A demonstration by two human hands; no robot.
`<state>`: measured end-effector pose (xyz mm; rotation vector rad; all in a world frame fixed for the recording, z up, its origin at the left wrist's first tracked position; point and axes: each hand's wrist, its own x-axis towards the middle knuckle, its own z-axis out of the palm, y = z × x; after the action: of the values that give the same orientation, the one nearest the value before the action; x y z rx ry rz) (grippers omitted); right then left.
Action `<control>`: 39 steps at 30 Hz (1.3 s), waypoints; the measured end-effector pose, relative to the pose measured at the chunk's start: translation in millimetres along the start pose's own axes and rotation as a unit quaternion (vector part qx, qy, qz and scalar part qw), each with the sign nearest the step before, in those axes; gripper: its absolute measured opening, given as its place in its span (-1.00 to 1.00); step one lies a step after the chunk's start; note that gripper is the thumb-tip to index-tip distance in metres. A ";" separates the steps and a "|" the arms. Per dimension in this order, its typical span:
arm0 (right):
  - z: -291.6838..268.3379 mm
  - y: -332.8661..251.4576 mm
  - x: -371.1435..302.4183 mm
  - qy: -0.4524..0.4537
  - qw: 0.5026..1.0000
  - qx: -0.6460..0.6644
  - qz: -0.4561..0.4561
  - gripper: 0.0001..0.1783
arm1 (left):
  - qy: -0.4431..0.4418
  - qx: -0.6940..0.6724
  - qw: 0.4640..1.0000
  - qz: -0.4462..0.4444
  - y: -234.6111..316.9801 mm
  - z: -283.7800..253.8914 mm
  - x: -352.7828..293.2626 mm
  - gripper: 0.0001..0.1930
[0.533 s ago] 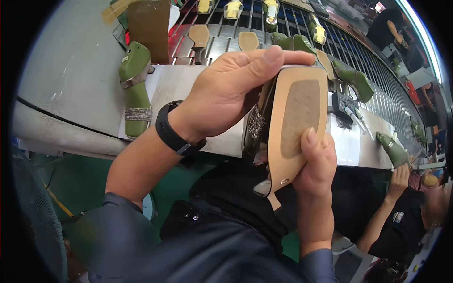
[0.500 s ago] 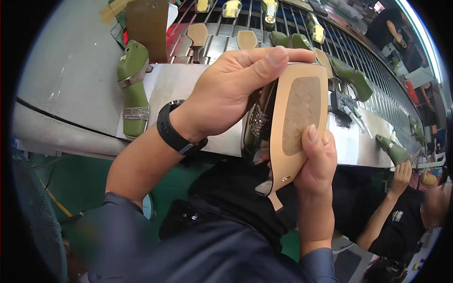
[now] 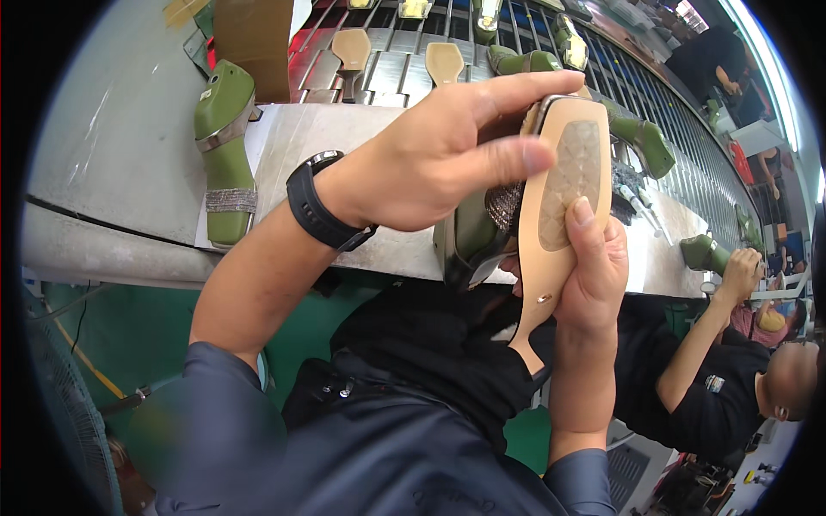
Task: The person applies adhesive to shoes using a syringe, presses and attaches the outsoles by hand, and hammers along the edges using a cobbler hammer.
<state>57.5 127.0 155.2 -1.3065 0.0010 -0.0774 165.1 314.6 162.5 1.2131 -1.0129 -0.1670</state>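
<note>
A tan shoe sole point(image 3: 535, 245) with a paler textured forefoot patch is held up in front of me, its narrow end pointing down. My right hand point(image 3: 596, 271) grips its lower right edge, thumb lying on the face. My left hand point(image 3: 422, 159) is closed about the upper end, thumb over the left edge and fingers reaching behind the top. Directly behind the sole is a green shoe last point(image 3: 469, 228) wearing a glittering strap point(image 3: 503, 206). The sole hides much of that last, so I cannot tell how closely they touch.
Another strapped green last point(image 3: 228, 155) lies on the white worktop point(image 3: 280, 198) at the left. Tan soles point(image 3: 445, 62) rest along the metal conveyor point(image 3: 383, 86) beyond. Pen-like tools point(image 3: 641, 211) lie on the right. A co-worker's hand point(image 3: 742, 273) holds a green last point(image 3: 704, 254).
The sole and the last have shifted slightly right. My left thumb has moved from the sole's upper edge down onto its face. My right hand keeps its hold.
</note>
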 end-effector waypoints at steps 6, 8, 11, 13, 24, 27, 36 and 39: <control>18.3 -8.0 -8.7 -0.016 0.997 -0.078 -0.008 -0.58 | 0.026 -0.143 0.987 -0.065 15.3 1.6 -15.4 -0.41; 16.7 -7.0 -21.7 -0.058 0.997 -0.042 0.006 -0.68 | 0.066 -0.136 0.985 -0.081 26.5 5.5 -23.2 -0.47; 20.4 12.3 -34.9 -0.114 0.992 -0.011 -0.053 -0.54 | 0.163 -0.140 0.975 -0.062 39.1 10.8 -37.4 -0.68; 34.7 15.4 -49.2 -0.073 0.992 -0.072 -0.068 -0.54 | 0.188 -0.066 0.978 -0.066 49.5 3.7 -49.5 -0.59; 80.3 23.5 -39.8 -0.200 0.927 -0.247 -0.197 -0.83 | 0.273 0.151 0.937 -0.155 100.0 3.4 -77.0 -0.84; 83.5 26.3 -34.7 -0.196 0.927 -0.240 -0.211 -0.80 | 0.298 0.158 0.929 -0.150 95.0 1.5 -79.1 -0.83; 76.1 25.7 -36.0 -0.144 0.954 -0.231 -0.126 -0.74 | 0.226 0.364 0.901 -0.067 86.6 1.0 -73.6 -0.71; 74.3 20.1 -30.3 -0.114 0.956 -0.243 -0.122 -0.73 | 0.197 0.381 0.896 -0.112 84.6 -4.9 -59.1 -0.74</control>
<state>31.7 205.6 154.0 -1.7979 -0.3587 -0.1438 101.7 386.9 200.1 1.9839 -0.5735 0.3255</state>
